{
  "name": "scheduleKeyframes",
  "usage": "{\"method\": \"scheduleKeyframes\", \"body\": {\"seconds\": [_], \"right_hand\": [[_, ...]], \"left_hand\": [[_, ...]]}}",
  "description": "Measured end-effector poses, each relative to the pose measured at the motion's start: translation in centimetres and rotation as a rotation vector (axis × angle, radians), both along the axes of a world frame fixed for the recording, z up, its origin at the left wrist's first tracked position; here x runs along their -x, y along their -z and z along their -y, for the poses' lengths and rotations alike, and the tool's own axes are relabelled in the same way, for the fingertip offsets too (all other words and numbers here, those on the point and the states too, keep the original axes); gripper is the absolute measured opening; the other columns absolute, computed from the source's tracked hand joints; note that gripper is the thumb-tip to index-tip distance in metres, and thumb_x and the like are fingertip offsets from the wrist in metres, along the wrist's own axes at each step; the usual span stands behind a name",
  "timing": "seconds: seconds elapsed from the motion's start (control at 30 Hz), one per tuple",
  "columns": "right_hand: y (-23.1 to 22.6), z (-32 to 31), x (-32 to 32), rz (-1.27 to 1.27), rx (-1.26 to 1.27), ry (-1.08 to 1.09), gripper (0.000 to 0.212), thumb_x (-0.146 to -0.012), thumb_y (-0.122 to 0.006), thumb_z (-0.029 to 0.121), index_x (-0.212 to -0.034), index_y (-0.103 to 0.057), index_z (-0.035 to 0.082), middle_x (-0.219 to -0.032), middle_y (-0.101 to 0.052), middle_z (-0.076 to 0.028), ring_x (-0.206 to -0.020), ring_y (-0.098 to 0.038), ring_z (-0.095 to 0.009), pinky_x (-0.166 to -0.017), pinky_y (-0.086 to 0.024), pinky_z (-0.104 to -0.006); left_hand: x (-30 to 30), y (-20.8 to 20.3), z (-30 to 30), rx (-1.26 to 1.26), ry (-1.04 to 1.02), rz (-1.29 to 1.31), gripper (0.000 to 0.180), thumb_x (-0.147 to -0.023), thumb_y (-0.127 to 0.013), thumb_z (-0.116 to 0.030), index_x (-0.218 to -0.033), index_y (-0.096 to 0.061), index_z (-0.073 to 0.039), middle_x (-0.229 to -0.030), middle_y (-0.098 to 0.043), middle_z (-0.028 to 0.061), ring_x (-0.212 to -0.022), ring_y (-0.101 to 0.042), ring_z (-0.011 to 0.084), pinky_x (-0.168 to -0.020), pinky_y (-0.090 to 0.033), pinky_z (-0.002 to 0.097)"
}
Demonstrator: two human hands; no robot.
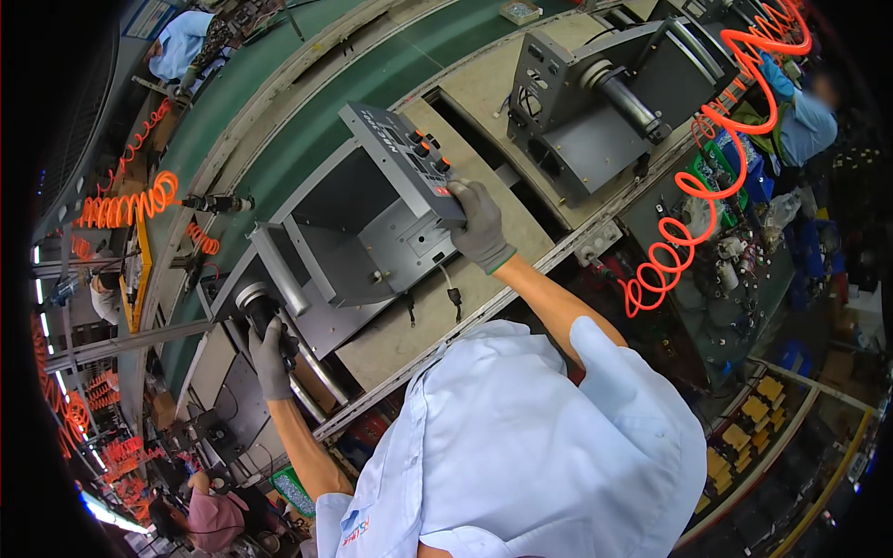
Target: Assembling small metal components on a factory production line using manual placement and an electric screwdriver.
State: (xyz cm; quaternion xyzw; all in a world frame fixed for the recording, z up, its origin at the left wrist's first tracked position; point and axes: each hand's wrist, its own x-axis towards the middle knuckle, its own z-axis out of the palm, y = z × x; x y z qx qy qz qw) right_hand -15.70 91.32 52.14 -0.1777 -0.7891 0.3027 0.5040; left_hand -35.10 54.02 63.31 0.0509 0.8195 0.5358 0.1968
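In front of me a dark grey sheet-metal machine housing (339,200) lies tilted on the bench, open at the top. Its front panel (395,153) carries orange-tipped knobs. My right hand (481,226), in a grey glove, is closed on the near right corner of that panel. My left hand (270,358), gloved too, wraps round a black cylinder with a silver ring (253,299) at the housing's left end; its fingers are partly hidden. A short cable with a black connector (454,296) hangs from the near side. Two shiny metal bars (321,377) run beside my left hand.
A second grey housing (595,139) with a similar cylinder stands to the right. Red coiled air hoses (693,186) hang there, and an orange coil with a power driver (219,202) hangs at left. Co-workers (807,121) and parts bins (712,172) are nearby. A green conveyor (316,112) lies behind.
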Motion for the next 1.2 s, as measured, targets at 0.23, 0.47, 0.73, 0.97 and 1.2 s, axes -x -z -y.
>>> {"method": "scheduleKeyframes", "body": {"seconds": [0.23, 0.47, 0.73, 0.97, 1.2], "right_hand": [[-0.1, -2.4, -1.3, 0.034, 0.022, -0.023, 0.051, -0.066, -0.063, -0.003, -0.117, -0.058, 0.002, -0.112, -0.062, -0.021, -0.100, -0.062, -0.041, -0.083, -0.052, -0.0439], [-0.2, -5.6, -1.9, 0.013, 0.039, -0.018, 0.052, -0.065, -0.059, -0.005, -0.116, -0.059, 0.002, -0.112, -0.062, -0.021, -0.101, -0.061, -0.040, -0.087, -0.052, -0.0439], [0.3, -8.7, -2.5, -0.010, 0.011, 0.014, 0.048, -0.067, -0.058, -0.005, -0.114, -0.060, 0.002, -0.109, -0.063, -0.021, -0.101, -0.061, -0.041, -0.087, -0.052, -0.0436], [0.8, -11.4, -4.0, 0.075, -0.021, 0.066, 0.039, -0.082, -0.049, -0.007, -0.119, -0.058, 0.001, -0.104, -0.063, -0.020, -0.096, -0.065, -0.038, -0.084, -0.052, -0.0412], [0.7, -13.2, -3.7, 0.027, 0.015, 0.203, 0.038, -0.080, -0.057, 0.001, -0.118, -0.060, 0.003, -0.104, -0.065, -0.018, -0.096, -0.066, -0.034, -0.084, -0.052, -0.0393]], "left_hand": [[-0.9, -0.3, -2.6, 0.001, 0.026, -0.020, 0.027, -0.093, -0.064, -0.021, -0.111, -0.055, -0.004, -0.077, -0.059, 0.0020, -0.056, -0.058, 0.0113, -0.048, -0.046, 0.0246], [-1.4, 0.4, -5.5, -0.035, 0.003, 0.008, 0.033, -0.092, -0.063, -0.014, -0.121, -0.053, -0.002, -0.093, -0.062, 0.0054, -0.074, -0.062, 0.0113, -0.062, -0.050, 0.0248], [-3.2, -0.4, -9.7, 0.005, 0.009, -0.135, 0.036, -0.091, -0.064, -0.014, -0.122, -0.052, 0.000, -0.095, -0.062, 0.0063, -0.074, -0.062, 0.0120, -0.061, -0.051, 0.0252], [-3.6, 0.4, -11.9, 0.014, 0.030, -0.054, 0.028, -0.091, -0.065, -0.021, -0.107, -0.053, -0.001, -0.076, -0.059, 0.0046, -0.053, -0.060, 0.0143, -0.048, -0.048, 0.0264], [-4.8, 0.3, -14.4, 0.012, 0.001, -0.105, 0.036, -0.089, -0.064, -0.022, -0.109, -0.048, 0.002, -0.077, -0.059, 0.0075, -0.057, -0.064, 0.0171, -0.049, -0.051, 0.0295]]}}
